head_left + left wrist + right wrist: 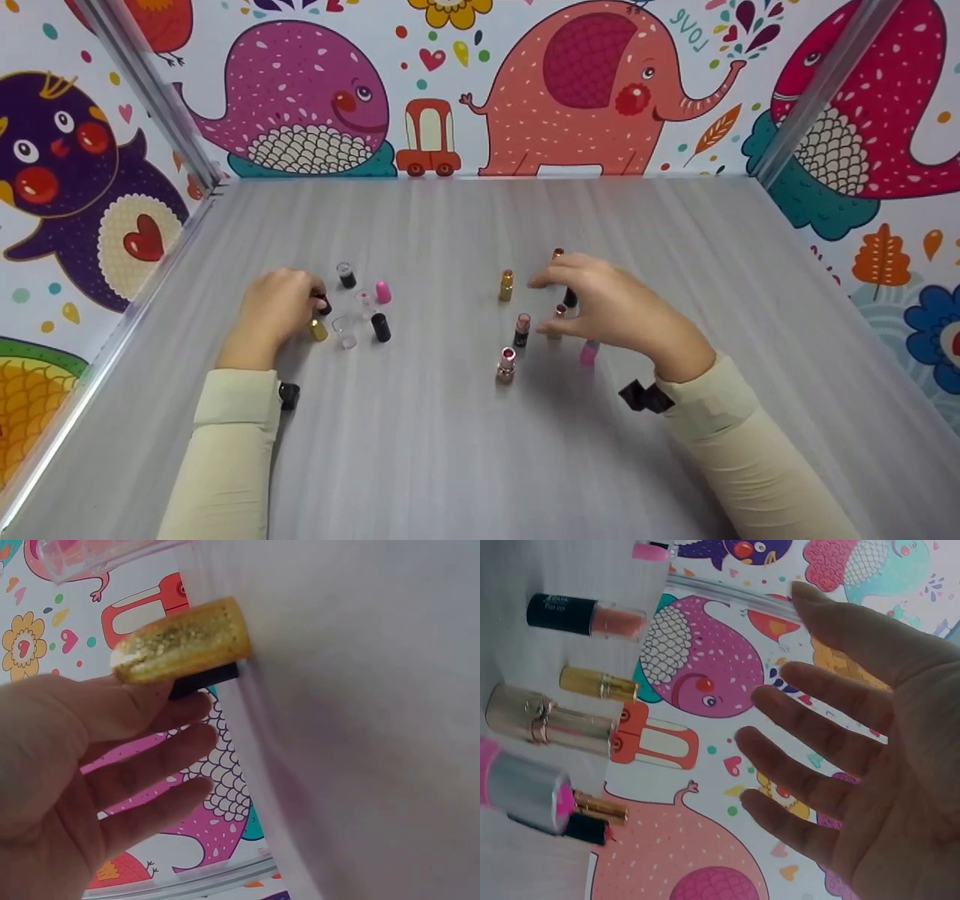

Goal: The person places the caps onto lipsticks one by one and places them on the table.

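Note:
My left hand [276, 307] is low over the left side of the table, pinching a small black lipstick cap [325, 304] between thumb and fingers. Right beside the thumb stands a gold cap [184, 643], which hides part of the black one in the left wrist view. My right hand [611, 304] hovers over a group of uncapped lipsticks, thumb and fingers spread, holding nothing. Under and around it are a gold lipstick [507, 286], a black-based peach lipstick [585, 616], a rose-gold lipstick [506, 367] and a pink one [588, 354]. The hand partly covers several others.
More caps stand right of my left hand: a clear one with a black base [346, 275], a pink one [383, 292], a black one [381, 327] and a clear one [344, 334]. Printed cartoon walls [442, 67] border the grey table [435, 450].

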Tool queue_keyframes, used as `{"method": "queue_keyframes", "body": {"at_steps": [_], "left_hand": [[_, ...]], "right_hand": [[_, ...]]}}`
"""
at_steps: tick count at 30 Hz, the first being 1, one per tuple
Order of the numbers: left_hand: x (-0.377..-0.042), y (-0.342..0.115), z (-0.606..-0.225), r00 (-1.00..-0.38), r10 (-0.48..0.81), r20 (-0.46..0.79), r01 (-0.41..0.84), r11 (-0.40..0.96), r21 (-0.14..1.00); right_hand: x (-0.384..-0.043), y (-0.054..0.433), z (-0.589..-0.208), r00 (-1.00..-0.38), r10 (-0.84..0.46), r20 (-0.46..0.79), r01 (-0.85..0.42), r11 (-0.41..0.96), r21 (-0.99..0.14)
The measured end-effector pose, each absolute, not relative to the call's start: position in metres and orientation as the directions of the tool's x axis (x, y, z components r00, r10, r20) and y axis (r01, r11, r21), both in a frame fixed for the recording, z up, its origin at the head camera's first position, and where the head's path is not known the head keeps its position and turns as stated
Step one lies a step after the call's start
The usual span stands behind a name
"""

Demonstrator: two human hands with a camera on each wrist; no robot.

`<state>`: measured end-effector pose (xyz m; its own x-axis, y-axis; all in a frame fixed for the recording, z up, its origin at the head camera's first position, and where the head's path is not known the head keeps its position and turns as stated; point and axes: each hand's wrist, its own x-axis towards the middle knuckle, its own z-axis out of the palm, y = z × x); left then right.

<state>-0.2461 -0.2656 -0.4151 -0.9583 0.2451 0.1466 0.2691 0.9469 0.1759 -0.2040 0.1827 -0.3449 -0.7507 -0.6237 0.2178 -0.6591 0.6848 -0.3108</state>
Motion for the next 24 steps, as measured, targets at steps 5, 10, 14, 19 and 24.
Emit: {"method": "queue_keyframes", "body": {"at_steps": [5, 10, 14, 19, 24], "left_hand": [[-0.245, -0.264, -0.414, -0.96, 0.242, 0.144, 0.266, 0.947, 0.182], [-0.245, -0.265, -0.414, -0.959, 0.242, 0.148, 0.267, 0.946, 0.184], [-0.245, -0.266, -0.415, -0.959, 0.241, 0.151, 0.267, 0.946, 0.186], [-0.246, -0.266, -0.416, -0.956, 0.25, 0.153, 0.277, 0.942, 0.191], [-0.247, -0.268, -0.416, -0.955, 0.255, 0.149, 0.281, 0.94, 0.193]], "right_hand": [[-0.206, 0.171, -0.362, -0.711, -0.676, 0.194, -0.703, 0.673, -0.231], [-0.208, 0.163, -0.379, -0.708, -0.669, 0.229, -0.703, 0.697, -0.139], [-0.209, 0.158, -0.39, -0.694, -0.672, 0.259, -0.708, 0.703, -0.069], [-0.21, 0.155, -0.402, -0.688, -0.655, 0.311, -0.698, 0.715, -0.037], [-0.211, 0.152, -0.408, -0.672, -0.648, 0.357, -0.7, 0.714, -0.02]]}}
